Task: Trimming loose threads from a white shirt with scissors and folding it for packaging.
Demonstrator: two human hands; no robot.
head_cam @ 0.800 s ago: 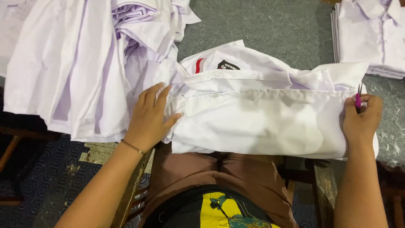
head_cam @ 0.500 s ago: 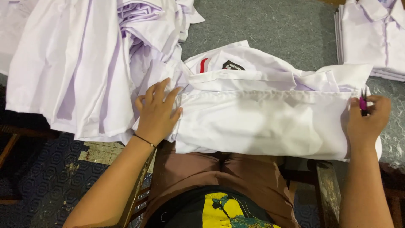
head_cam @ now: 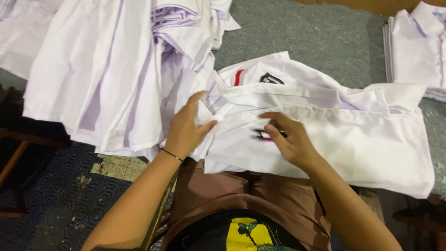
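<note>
A white shirt (head_cam: 353,139) lies folded across the grey table edge in front of me, its collar with a red mark and a dark badge (head_cam: 272,79) facing away. My left hand (head_cam: 186,128) pinches the shirt's left edge between thumb and fingers. My right hand (head_cam: 285,139) rests on the middle of the shirt, holding a small pink and black tool (head_cam: 262,135) that is blurred.
A heap of white shirts (head_cam: 107,69) covers the table's left side and hangs over its edge. A neat stack of folded white shirts (head_cam: 418,51) sits at the far right on the grey felt surface (head_cam: 311,32). Blue patterned floor (head_cam: 55,204) lies below left.
My right hand has swept from the shirt's right edge to its middle, still carrying the pink tool. My left hand shifted slightly right and now pinches the fabric.
</note>
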